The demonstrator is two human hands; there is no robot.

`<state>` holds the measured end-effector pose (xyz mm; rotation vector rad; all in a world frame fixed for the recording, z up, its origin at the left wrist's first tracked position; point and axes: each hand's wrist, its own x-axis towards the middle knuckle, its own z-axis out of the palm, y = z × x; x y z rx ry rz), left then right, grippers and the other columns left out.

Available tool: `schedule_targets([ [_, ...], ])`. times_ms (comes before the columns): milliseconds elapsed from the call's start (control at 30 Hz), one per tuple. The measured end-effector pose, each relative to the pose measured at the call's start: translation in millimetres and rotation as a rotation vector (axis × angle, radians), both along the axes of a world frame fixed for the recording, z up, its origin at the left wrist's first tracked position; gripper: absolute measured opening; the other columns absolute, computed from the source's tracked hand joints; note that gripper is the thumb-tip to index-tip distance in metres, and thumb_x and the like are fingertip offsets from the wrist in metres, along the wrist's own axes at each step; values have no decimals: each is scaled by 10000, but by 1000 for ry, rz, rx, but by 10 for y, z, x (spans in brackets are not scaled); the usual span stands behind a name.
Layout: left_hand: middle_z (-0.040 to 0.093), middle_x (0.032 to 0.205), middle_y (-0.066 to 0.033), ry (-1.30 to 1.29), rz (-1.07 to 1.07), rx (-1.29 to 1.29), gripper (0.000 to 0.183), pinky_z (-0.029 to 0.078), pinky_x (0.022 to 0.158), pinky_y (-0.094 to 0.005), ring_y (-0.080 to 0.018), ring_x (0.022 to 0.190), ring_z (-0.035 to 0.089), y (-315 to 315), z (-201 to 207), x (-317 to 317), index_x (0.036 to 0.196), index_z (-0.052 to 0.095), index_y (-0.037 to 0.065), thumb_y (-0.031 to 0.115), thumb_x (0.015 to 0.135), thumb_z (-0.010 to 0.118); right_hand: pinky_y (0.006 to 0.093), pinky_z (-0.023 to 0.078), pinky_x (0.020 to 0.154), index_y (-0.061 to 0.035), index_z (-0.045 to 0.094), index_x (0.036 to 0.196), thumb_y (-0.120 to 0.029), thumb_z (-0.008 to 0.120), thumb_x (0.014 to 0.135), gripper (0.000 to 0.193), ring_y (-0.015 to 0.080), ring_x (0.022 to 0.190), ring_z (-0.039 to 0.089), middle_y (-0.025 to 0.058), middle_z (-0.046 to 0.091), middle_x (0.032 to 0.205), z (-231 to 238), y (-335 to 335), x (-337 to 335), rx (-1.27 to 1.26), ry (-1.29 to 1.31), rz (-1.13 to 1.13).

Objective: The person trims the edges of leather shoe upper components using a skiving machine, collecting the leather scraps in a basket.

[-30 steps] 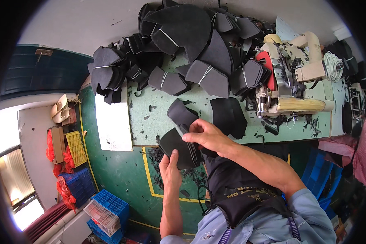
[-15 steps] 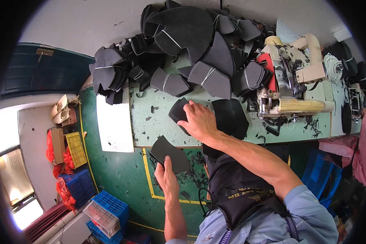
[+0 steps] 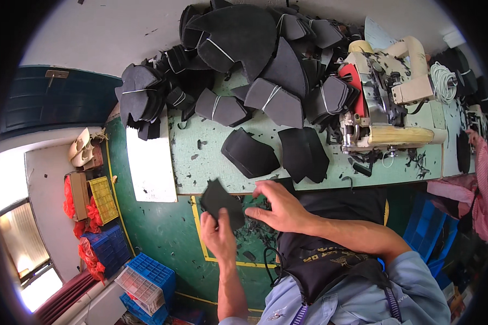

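Note:
My left hand (image 3: 219, 235) grips a dark grey foam sheet piece (image 3: 220, 203) by its lower edge, in front of the table; whether it is one layer or several I cannot tell. Just right of it hovers my right hand (image 3: 284, 208), thumb and fingers apart, holding nothing and not visibly touching the piece. Beyond my hands, a loose black pile of cut pieces (image 3: 249, 154) lies at the table's front. A second loose pile (image 3: 305, 155) is beside it on the right.
Tied bundles of dark pieces (image 3: 276, 103) crowd the back of the pale green table (image 3: 195, 176). A sewing machine (image 3: 398, 97) stands at the right, among black scraps. A white board (image 3: 149, 168) juts from the left edge. Blue crates (image 3: 157, 271) sit on the floor at lower left.
My right hand has left the left pile on the table and come back toward my body, near the piece in my left hand. The left hand's piece has tilted slightly.

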<state>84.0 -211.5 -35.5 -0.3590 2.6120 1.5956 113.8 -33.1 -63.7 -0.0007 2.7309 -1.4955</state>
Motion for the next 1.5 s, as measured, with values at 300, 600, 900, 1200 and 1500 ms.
schedule_targets([
  [300,613,910,-20,-500,-433,317,257,483,740,-266,-88,876,563,512,43,68,1010,642,-35,93,812,742,253,462,725,-24,517,1019,-200,686,896,273,81,841,535,16,560,937,18,406,148,-879,-487,-192],
  [600,540,1227,-128,-558,-806,149,508,490,926,-404,-286,1133,569,685,193,-30,1231,576,6,239,816,755,254,468,792,-22,481,1015,-189,742,847,353,90,868,521,22,526,946,152,596,284,-921,-536,-149],
  [900,525,1244,-189,-553,-1094,-128,528,447,980,-394,-318,1209,505,782,271,-2,1251,550,-11,324,870,697,274,464,727,5,481,1065,-395,733,841,523,136,824,565,81,587,919,87,583,385,-704,-499,-129],
  [1200,635,1059,-52,-763,-395,433,268,508,761,-261,-141,887,628,665,-156,-15,1190,565,1,169,982,555,266,428,743,-4,512,1141,-165,517,969,236,112,800,516,23,542,852,55,685,327,-904,-478,-291],
  [1500,536,1033,-112,109,-207,-194,387,458,780,-296,-213,884,537,755,-401,-690,1191,504,-39,187,914,653,403,525,707,18,483,1137,-327,705,835,510,336,883,568,174,533,997,-246,1090,1,482,-80,-444],
])
